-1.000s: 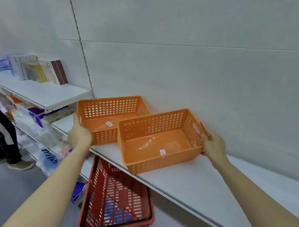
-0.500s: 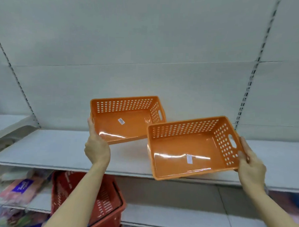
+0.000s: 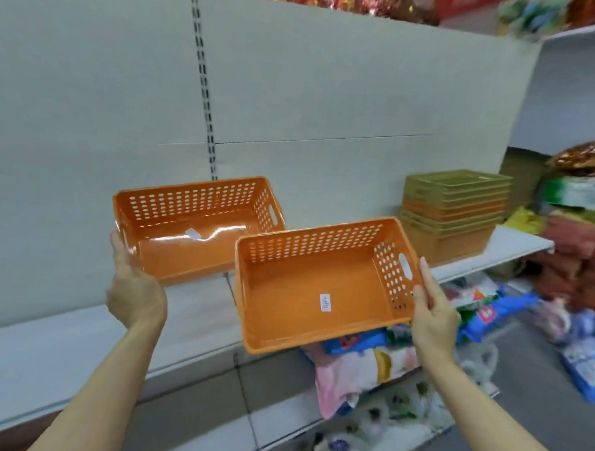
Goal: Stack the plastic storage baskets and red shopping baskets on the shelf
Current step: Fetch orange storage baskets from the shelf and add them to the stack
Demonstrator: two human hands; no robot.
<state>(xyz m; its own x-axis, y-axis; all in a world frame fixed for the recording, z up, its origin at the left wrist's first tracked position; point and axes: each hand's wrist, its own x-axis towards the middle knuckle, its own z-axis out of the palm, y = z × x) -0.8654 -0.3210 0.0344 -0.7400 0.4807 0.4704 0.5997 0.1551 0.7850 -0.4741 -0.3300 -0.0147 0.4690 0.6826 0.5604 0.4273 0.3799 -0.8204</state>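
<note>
Clearly, each hand grips one orange perforated basket in the air in front of the white shelf (image 3: 513,255). The left hand (image 3: 134,293) clamps the left end of the farther basket (image 3: 193,227), whose lower edge it partly hides. The right hand (image 3: 433,316) closes on the right end of the nearer basket (image 3: 320,287), fingers beside the handle slot. A stack of green and orange baskets (image 3: 455,211) sits further right on the shelf. Packaged goods (image 3: 365,368) below are blurred and unreadable.

bagged goods (image 3: 358,371), foil packets (image 3: 589,158), wall panel (image 3: 329,90)
</note>
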